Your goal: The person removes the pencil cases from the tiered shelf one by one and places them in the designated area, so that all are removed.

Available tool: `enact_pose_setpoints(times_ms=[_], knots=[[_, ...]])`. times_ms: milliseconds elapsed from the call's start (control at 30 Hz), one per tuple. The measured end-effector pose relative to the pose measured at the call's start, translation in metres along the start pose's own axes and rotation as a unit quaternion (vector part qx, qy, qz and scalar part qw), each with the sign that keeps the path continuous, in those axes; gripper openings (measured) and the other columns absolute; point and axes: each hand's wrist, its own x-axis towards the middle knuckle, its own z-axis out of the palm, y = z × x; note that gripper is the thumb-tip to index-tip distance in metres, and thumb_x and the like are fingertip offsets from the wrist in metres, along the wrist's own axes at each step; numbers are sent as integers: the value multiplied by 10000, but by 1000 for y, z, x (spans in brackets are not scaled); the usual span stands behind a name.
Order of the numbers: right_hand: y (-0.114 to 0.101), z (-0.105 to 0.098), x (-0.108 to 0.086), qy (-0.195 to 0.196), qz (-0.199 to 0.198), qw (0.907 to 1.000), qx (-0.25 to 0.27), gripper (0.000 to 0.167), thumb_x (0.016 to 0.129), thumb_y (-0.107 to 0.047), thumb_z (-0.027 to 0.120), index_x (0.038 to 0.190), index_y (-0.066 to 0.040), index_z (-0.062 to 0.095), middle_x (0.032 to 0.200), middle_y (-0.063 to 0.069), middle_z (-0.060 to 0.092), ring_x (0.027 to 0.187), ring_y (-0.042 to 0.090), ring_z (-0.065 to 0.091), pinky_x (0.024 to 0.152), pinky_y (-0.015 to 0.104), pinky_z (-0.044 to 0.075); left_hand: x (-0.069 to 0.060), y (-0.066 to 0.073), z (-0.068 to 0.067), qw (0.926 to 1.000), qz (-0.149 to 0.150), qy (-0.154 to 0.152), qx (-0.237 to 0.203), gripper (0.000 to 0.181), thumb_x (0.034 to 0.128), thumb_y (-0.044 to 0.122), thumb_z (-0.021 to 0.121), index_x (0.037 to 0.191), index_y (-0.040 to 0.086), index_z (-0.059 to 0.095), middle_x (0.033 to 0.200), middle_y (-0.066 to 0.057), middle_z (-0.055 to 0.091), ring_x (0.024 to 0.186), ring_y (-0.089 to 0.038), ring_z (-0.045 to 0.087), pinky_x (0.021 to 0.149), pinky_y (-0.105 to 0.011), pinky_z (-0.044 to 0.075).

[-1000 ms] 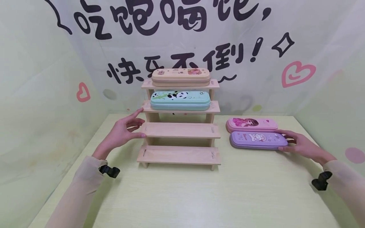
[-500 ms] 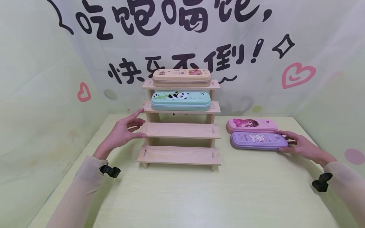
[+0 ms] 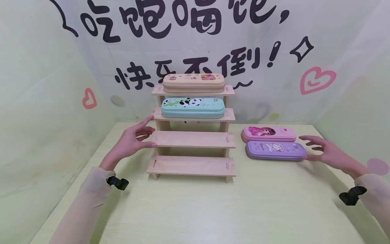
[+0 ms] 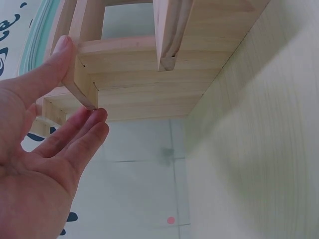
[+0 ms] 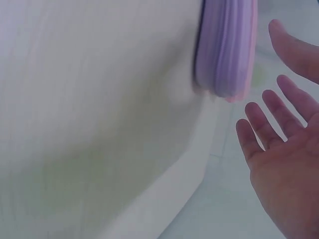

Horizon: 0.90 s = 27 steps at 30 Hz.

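Observation:
My left hand (image 3: pixel 129 141) holds the left side of a four-step wooden rack (image 3: pixel 193 139), its thumb and fingers on either side of a board end in the left wrist view. On the rack's top step lies a cream pencil case (image 3: pixel 193 83); a mint panda case (image 3: pixel 193 107) lies one step below. At the right, a purple case (image 3: pixel 275 150) sits on the table in front of a pink case (image 3: pixel 269 134). My right hand (image 3: pixel 332 154) is spread just right of them, holding nothing; the right wrist view shows a gap between its fingers and the purple case (image 5: pixel 224 50).
The rack's two lower steps (image 3: pixel 192 166) bear nothing. A pale table (image 3: pixel 213 206) spreads in front of the rack. Printed cloth walls (image 3: pixel 274 98) stand behind and at both sides, near my right hand.
My right hand has let go of the purple case's right end and moved slightly right, its fingers opening. My left hand and the cases have stayed in place.

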Motion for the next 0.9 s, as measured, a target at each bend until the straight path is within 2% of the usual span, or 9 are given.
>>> enact_pose_setpoints(times_ms=[267,433,667,900], knots=[[-38,2,7,29,-263,9996,-38,667,892,-44,839,1487,-41,539,1363,-251,480,1131,-97,499,920,12,403,0,1,0,10000,2,-11,7,1056,805,102,937,1661,314,355,1331,-165,658,1257,-331,631,1082,-453,530],[-70,7,19,-40,-362,9993,8,658,913,-104,839,1500,-63,546,1386,-154,523,1157,-77,504,918,7,403,0,2,0,10000,-23,-14,3,1058,807,102,936,1663,312,349,1333,-169,655,1259,-334,628,1086,-465,525],[-116,21,42,-58,-550,9985,-39,660,922,-184,843,1513,-92,563,1408,78,604,1196,93,558,937,78,447,0,2,0,10000,-39,11,16,1058,806,91,936,1663,302,353,1325,-167,660,1255,-333,632,1081,-456,532],[-159,37,66,-170,-577,9976,346,686,921,-188,850,1527,-82,548,1396,126,625,1232,279,595,942,88,476,1,2,0,10000,-49,-19,78,1067,802,107,942,1665,302,347,1330,-169,657,1258,-339,629,1078,-445,533]])
